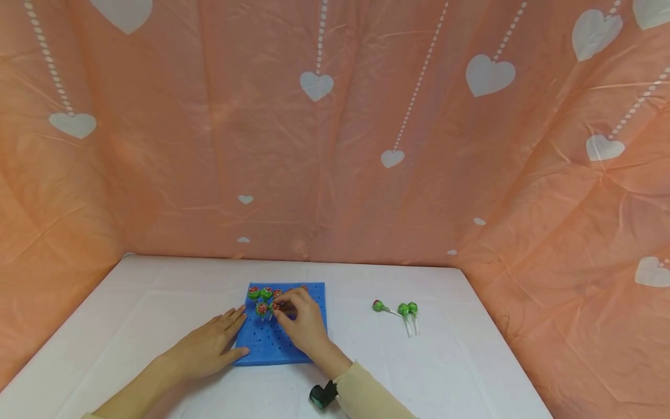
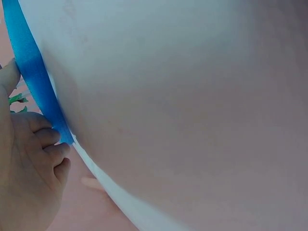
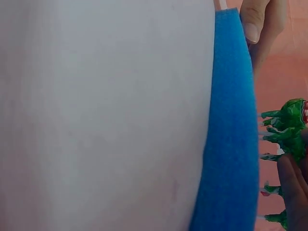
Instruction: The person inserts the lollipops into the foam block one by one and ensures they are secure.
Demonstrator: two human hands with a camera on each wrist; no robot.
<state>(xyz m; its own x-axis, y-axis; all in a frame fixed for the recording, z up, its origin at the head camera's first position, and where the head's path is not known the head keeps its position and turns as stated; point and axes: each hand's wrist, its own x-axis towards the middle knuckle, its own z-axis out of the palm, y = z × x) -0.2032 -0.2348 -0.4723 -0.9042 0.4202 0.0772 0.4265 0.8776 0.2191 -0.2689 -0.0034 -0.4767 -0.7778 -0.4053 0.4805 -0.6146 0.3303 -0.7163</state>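
Note:
A blue foam board [image 1: 282,350] dotted with small holes lies on the white table. Green-and-red wrapped lollipops [image 1: 253,293] stand by their sticks toward its far side, some hidden behind my right hand [image 1: 305,326]. Thumb and fingers of that hand pinch a lollipop [image 1: 275,306] over the board, beside another upright lollipop [image 1: 262,309]. In the right wrist view, lollipop sticks meet the board's top face, and a green wrapper [image 3: 288,138] shows at my fingertips. With fingers extended, my left hand [image 1: 209,348] rests along the board's left edge, thumb at the near corner.
Three lollipops lie on the table to the board's right: one [image 1: 378,305] tilted sideways, two [image 1: 403,310] side by side. A black device [image 1: 322,396] sits at my right wrist. Orange-pink sheeting [image 1: 345,221] with white hearts encloses the table's back and sides.

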